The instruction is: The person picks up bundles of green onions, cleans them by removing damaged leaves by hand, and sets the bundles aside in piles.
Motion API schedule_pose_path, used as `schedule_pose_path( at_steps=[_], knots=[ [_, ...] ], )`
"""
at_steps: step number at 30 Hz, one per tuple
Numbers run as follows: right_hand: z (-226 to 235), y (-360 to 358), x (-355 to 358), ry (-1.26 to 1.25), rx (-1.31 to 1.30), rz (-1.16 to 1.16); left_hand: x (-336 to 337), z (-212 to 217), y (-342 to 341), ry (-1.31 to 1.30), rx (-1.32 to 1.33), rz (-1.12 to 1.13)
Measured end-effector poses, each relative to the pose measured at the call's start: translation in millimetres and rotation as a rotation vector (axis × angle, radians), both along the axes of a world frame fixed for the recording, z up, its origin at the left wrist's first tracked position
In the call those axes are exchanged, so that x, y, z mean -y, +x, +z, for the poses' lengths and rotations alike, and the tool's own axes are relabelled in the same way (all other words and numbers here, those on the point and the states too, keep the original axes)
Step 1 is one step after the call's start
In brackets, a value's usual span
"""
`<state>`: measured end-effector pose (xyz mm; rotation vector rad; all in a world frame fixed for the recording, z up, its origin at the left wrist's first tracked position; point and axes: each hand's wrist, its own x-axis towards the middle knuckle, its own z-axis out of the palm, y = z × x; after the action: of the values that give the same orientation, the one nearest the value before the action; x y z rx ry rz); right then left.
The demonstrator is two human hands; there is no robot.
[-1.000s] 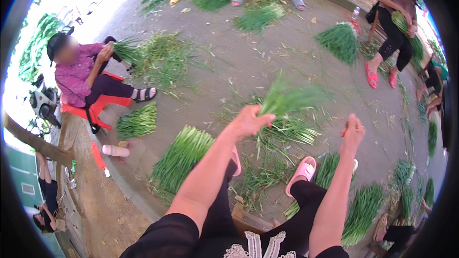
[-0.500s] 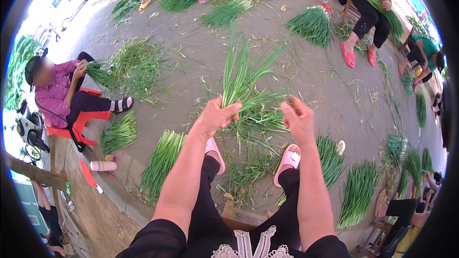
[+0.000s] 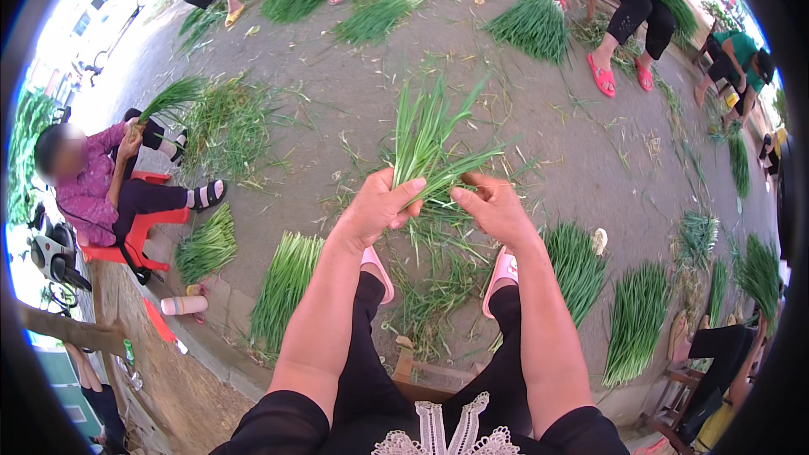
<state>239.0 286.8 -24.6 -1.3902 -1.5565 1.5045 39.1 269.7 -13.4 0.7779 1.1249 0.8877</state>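
Note:
A loose bunch of long green chives (image 3: 425, 131) is held by my left hand (image 3: 383, 206), its thumb closed across the lower stalks and the leaves fanning up and to the right. My right hand (image 3: 497, 211) is close beside it, with thumb and fingers curled at the leaves that lean right. What lies between those fingertips is hidden. Below both hands a heap of loose chives and trimmings (image 3: 438, 295) lies on the ground between my pink slippers (image 3: 503, 274).
Sorted chive bundles lie left (image 3: 286, 286) and right (image 3: 636, 320) of my legs. A person in a purple top (image 3: 88, 173) sits on a red plastic stool (image 3: 139, 236) at left, holding chives. Other seated people are ahead and at right. A pink bottle (image 3: 184, 305) lies near the kerb.
My right hand has moved left, from apart to beside the bunch. My left hand keeps its hold. The person at left has raised their chives.

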Motion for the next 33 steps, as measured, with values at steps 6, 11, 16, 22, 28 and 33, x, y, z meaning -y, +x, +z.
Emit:
schedule_pose_path(
  at_steps=[6, 11, 16, 22, 28, 33],
  knots=[
    [-15, 3, -1, 0.135, -0.038, 0.058, -1, -6, 6, 0.078, -0.139, 0.011],
    [-16, 15, -3, 0.383, 0.205, -0.118, -1, -10, -1, 0.114, -0.227, 0.124],
    [-26, 74, -23, 0.472, 0.603, -0.370, -4, -9, -10, 0.121, -0.243, 0.208],
    [-32, 65, -5, 0.396, 0.539, -0.156, -6, -8, -12, 0.114, -0.182, 0.188],
    [-7, 18, -11, -0.076, 0.144, 0.027, -5, -4, -2, 0.063, -0.323, 0.161],
    [-37, -30, 19, -0.429, -0.297, 0.079, -4, -32, 23, 0.397, -0.629, -0.002]
  ],
)
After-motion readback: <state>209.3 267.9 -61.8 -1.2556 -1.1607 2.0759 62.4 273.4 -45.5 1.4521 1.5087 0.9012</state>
